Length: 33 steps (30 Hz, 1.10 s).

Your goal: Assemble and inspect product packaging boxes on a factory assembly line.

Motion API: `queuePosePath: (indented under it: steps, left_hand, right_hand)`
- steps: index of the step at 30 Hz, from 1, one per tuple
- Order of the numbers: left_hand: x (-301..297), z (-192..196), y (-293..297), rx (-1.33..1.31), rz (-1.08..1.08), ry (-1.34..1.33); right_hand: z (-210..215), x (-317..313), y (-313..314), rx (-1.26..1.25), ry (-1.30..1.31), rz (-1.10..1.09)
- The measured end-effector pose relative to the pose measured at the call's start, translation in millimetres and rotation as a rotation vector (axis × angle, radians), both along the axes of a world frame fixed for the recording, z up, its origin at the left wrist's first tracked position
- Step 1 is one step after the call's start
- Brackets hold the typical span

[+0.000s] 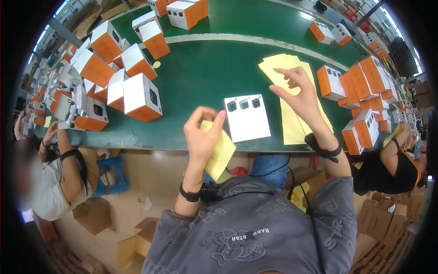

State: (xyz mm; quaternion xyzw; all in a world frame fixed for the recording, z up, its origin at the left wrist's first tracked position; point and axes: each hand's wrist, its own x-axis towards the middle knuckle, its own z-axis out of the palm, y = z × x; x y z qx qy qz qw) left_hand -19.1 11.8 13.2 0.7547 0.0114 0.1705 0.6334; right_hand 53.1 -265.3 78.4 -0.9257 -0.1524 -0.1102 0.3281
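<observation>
My left hand (200,134) pinches a yellow sheet (220,153) at the near edge of the green table (205,77), thumb and fingers closed on its top. My right hand (299,93) hovers with fingers spread over a stack of yellow sheets (292,123) lying on the table, fingertips touching the top sheet. Between the hands lies a flat white box (248,121) with three small dark pictures along its top edge.
Orange-and-white boxes (141,98) crowd the left of the table; more (365,86) are stacked at right. A seated person (50,178) is at left, another person (392,164) at right. A blue stool (112,176) and cardboard cartons (93,214) are on the floor.
</observation>
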Motion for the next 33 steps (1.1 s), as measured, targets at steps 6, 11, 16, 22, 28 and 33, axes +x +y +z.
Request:
queuePosePath:
  steps: [6, 11, 16, 22, 28, 33]
  left_hand:
    - [24, 0, -19, 0.199, -0.029, -0.049]
    - [12, -5, -20, -0.116, -0.367, 0.153]
    - [9, -8, -22, -0.119, -0.364, 0.138]
    - [8, -9, -24, -0.163, -0.366, 0.192]
    - [7, -6, -24, -0.136, -0.358, 0.173]
    - [7, -6, -24, -0.147, -0.359, 0.194]
  right_hand:
    - [1, -4, 7, 0.402, 0.175, 0.195]
    - [14, -15, 14, 0.643, 0.513, 0.233]
    - [9, -18, 19, 0.489, 0.521, 0.205]
    - [3, -18, 18, 0.445, 0.519, 0.175]
    - [2, -17, 21, 0.381, 0.524, 0.194]
    - [0, -16, 21, 0.362, 0.549, 0.195]
